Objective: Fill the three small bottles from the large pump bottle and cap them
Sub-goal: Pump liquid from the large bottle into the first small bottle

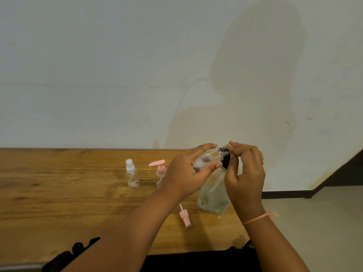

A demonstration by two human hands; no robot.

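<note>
My left hand [188,169] grips a small clear bottle [208,158], tilted on its side with its mouth against the black pump head [225,154] of the large clear pump bottle [213,197]. My right hand [245,169] is closed on that pump head. The large bottle stands on the wooden table [78,203], partly hidden by both hands. A small clear bottle with a white spray cap [132,174] stands to the left. Beside it stands a small bottle with a pink pump cap [160,170]. A loose pink spray cap [184,216] lies on the table in front.
A pale wall rises directly behind the table's far edge. The table ends at the right near the large bottle, with floor and a dark skirting [284,193] beyond. Dark fabric [74,250] overlaps the near edge at the left.
</note>
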